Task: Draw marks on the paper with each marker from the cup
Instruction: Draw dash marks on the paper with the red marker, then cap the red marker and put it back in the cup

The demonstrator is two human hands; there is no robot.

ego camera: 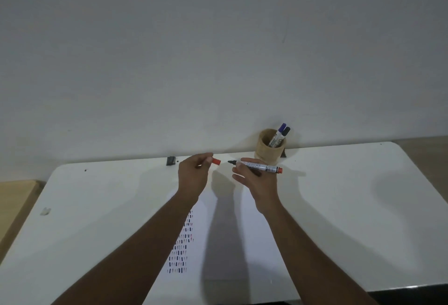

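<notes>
Both forearms ran out of frame at the near edge. The left hand (192, 178) covered most of the red cap (216, 161); the left forearm hid part of the marks on the paper (225, 244). Print on the marker (257, 166) barrel was too small to read. The cup (269, 150) concealed the lower barrels of two markers (280, 136). The tabletop (351, 207) was cut off at the right and near edges.

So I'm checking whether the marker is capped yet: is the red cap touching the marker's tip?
Apart. The head view shows white table between the red cap in the left hand and the tip of the marker in the right hand.
</notes>
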